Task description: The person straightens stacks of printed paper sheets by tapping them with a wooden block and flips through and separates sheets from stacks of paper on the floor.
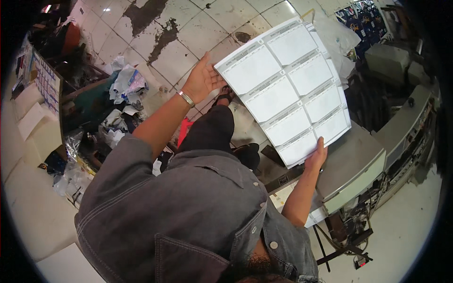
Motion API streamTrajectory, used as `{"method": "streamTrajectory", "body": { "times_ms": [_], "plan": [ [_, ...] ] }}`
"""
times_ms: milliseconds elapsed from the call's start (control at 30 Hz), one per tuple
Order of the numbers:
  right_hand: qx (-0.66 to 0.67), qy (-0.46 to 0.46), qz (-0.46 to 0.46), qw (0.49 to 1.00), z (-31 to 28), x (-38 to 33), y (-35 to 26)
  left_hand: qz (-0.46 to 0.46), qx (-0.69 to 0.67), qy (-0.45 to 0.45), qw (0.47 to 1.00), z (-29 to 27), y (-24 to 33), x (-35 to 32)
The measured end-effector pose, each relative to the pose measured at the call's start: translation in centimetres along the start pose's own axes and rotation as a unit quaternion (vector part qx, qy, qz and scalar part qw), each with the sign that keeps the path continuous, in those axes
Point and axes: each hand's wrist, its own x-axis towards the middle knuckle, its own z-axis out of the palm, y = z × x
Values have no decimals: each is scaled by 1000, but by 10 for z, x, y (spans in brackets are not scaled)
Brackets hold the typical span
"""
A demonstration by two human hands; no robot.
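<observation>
A stack of large white printed sheets (278, 101), with blank boxes in two columns, is held tilted before me. My right hand (317, 155) grips its lower right edge, thumb on top and the other fingers hidden beneath. At the upper left edge, my left hand (204, 84) is open, palm up, with its fingers stretched toward the paper. Its fingertips meet or pass just under that edge; I cannot tell which. A metal bracelet (186, 98) is on my left wrist. Several sheet edges show fanned along the right side of the stack.
A grey machine with a flat top (351, 160) stands at the right, below the sheets. Clear plastic wrap (332, 35) lies beyond them. Crumpled paper and plastic waste (127, 85) is heaped at the left. The tiled floor (198, 28) has dark worn patches.
</observation>
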Motion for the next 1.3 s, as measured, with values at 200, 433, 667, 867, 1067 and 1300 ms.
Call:
{"method": "streamTrajectory", "body": {
  "times_ms": [200, 433, 667, 867, 1067, 1300],
  "plan": [
    [-22, 8, -19, 1000, -6, 3, 40, 144, 39, 35, 988, -9, -42, -3],
    [-37, 51, -32, 997, -49, 20, 74, 215, 184, 43, 958, -35, -89, 40],
    [37, -48, -192, 980, -109, -28, 108, 300, 101, -37, 948, -16, -165, -9],
    [164, -86, -289, 939, -271, -221, 179, 374, 88, -103, 917, -27, -288, -170],
    [264, 100, -310, 908, -424, -443, 261, 213, 127, -481, 841, -7, -402, -280],
    [340, 314, -407, 788, -544, -585, 400, 72, 167, -568, 803, 58, -573, -339]
  ]
}}
